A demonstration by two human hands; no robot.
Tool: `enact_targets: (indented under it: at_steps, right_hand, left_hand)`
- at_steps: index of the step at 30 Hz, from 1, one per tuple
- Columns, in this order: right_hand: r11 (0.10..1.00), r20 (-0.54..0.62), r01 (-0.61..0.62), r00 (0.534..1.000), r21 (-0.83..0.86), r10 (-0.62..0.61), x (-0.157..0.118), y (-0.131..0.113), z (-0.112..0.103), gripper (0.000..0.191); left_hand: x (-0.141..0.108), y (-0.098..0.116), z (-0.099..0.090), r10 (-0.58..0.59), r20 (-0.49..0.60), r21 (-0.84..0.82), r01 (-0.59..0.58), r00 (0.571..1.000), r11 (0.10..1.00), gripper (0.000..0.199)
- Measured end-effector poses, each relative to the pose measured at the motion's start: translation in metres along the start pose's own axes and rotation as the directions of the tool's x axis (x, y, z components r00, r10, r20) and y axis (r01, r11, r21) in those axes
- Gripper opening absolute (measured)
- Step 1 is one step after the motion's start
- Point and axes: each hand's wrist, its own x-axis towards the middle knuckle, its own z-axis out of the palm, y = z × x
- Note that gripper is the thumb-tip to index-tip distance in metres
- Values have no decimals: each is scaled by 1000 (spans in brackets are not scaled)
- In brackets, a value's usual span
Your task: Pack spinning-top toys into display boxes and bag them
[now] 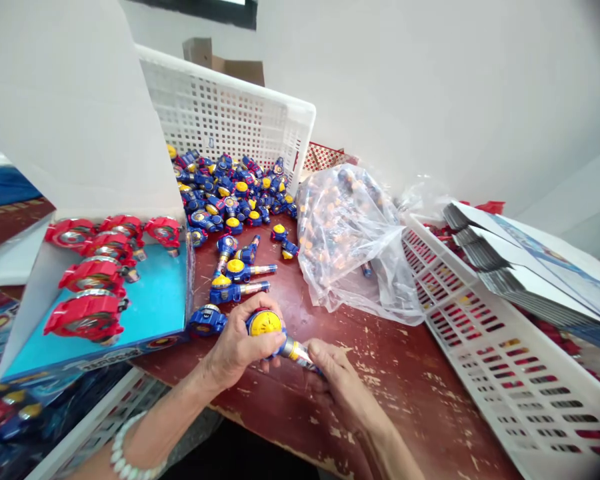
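My left hand clasps a blue toy, my right hand pinches its tube — white crate at three o'clock.

Over on the left stands a cardboard box with a raised white flap and a bright blue floor, chunky red plastic toys lined up in it! At the back, a white perforated plastic basket tips on its side, a brown cardboard carton peeking out behind. Across to the right, a slotted white plastic crate carries a fanned stack of printed card sheets, and beyond it all rises the plain white wall.
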Motion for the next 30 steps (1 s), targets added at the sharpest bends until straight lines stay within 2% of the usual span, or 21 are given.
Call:
enact_targets:
  at_steps: [1, 2, 3, 5, 7, 10, 12, 14, 15, 17, 19, 21, 22, 23, 24, 27, 30]
  right_hand:
    - [994, 50, -61, 997, 88, 56, 2, 1, -1, 45]
    - [990, 76, -72, 995, 118, 63, 5, 1, -2, 44]
    - [996, 68, -28, 997, 85, 22, 7, 0, -3, 42]
    - [981, 5, 153, 988, -121, -154, 11, -5, -5, 36]
    - [897, -25, 272, 954, -349, -299, 18, -13, -8, 32]
    - [787, -26, 307, 925, -535, -379, 33, -24, -23, 33]
    - [717, -104, 293, 885, -633, -454, 46, -33, -46, 34]
    - [675, -260, 215, 808, -706, -529, 62, -41, -81, 37]
    - [679, -349, 150, 767, -719, -539, 71, -44, -101, 38]
    - [694, -504, 2, 687, -720, -524, 91, -49, -143, 36]
    - [696, -599, -124, 628, -707, -497, 113, -48, -180, 34]
    - [682, -637, -198, 600, -704, -483, 133, -41, -205, 36]
    - [672, -643, -218, 593, -708, -485, 142, -37, -213, 39]
    - [661, -643, -230, 587, -715, -492, 150, -31, -217, 41]
    - [650, -643, -239, 579, -722, -501, 156, -25, -220, 43]
    - [625, -650, -270, 549, -733, -525, 169, -9, -221, 44]
    - [622, -665, -291, 525, -727, -531, 173, 0, -222, 37]
  left_hand:
    - [1, 0, -1, 5, 12, 36, -5, 1000, 999, 32]
    - [3, 0, -2, 10, 18, 64, -11, 1000, 998, 33]
    - [6, 0, -4, 12, 18, 75, -13, 1000, 997, 33]
    - [13, 0, -8, -5, 2, 56, 5, 1000, 998, 35]
    - [24, -1, -11, -30, -29, 57, 31, 999, 998, 37]
    - [43, 0, -15, -13, -68, 249, 30, 998, 968, 35]
    - [58, 6, -22, 78, -120, 465, -14, 990, 885, 29]
    - [73, 16, -33, 196, -180, 680, -22, 964, 733, 25]
    - [80, 22, -40, 239, -210, 773, 12, 948, 635, 23]
    - [96, 33, -54, 266, -263, 901, 137, 927, 413, 20]
    - [112, 40, -62, 277, -283, 957, 250, 918, 151, 19]
    - [129, 41, -62, 320, -224, 959, 266, 921, -96, 23]
    - [138, 39, -59, 326, -163, 957, 229, 931, -175, 27]
    - [149, 35, -55, 315, -100, 961, 174, 944, -216, 32]
    - [160, 30, -50, 290, -40, 969, 108, 956, -221, 36]
    - [197, 10, -35, 167, 94, 987, -69, 981, -148, 49]
    - [227, -11, -29, 68, 154, 987, -151, 986, -51, 51]
